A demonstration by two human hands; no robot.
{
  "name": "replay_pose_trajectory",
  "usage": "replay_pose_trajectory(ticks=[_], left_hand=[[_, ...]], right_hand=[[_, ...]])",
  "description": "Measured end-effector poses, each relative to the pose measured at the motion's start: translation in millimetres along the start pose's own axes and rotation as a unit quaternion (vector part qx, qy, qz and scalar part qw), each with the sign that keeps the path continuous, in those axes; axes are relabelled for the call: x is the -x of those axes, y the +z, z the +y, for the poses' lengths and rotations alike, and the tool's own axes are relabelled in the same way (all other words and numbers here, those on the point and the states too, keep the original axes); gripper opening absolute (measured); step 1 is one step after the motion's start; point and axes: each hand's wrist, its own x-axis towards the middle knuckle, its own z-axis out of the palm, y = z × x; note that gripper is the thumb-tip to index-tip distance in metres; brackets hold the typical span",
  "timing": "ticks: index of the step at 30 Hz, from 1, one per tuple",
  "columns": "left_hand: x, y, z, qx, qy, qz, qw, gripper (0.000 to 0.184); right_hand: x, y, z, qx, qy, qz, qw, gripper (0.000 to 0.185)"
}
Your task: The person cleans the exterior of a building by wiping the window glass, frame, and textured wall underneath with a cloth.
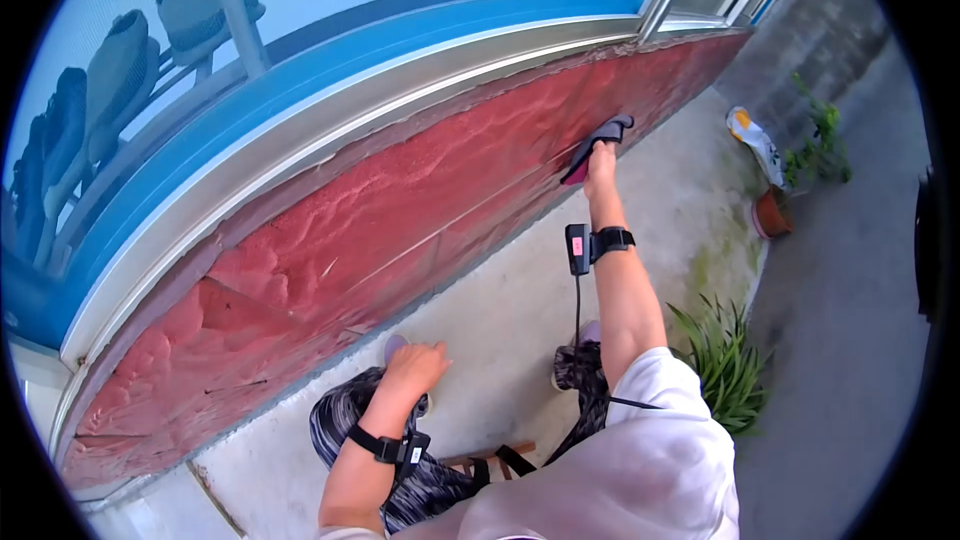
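Observation:
My right hand reaches far forward along the low red wall. It is closed on a dark grey and magenta cloth, which lies against the wall near its far end. Part of the fingers is hidden behind the cloth. Close to my left knee, my left hand hangs with its fingers curled in, and nothing shows in it. Each forearm wears a black strap with a small box, one on the right and one on the left.
Above the wall runs a blue-framed window, with chairs seen through its glass. On my right are a leafy plant, a terracotta pot and a white and yellow bag. A wooden stool is partly visible beneath me.

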Motion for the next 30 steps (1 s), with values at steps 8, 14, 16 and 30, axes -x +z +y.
replay_pose_trajectory(ticks=[8, 14, 16, 30], left_hand=[[6, 2, -7, 0.039, -0.003, 0.038, 0.999, 0.041], [31, 3, -32, 0.248, -0.180, 0.161, 0.938, 0.053], [81, -29, -15, 0.458, -0.158, 0.190, 0.854, 0.060], [228, -43, -58, 0.650, -0.076, 0.615, 0.439, 0.050]], right_hand=[[193, 60, 18, -0.042, 0.035, -0.103, 0.993, 0.045], [287, 97, 38, -0.060, 0.105, -0.162, 0.979, 0.043], [317, 107, 39, -0.086, 0.106, -0.203, 0.970, 0.044], [543, 179, 17, -0.065, 0.240, -0.463, 0.851, 0.044]])
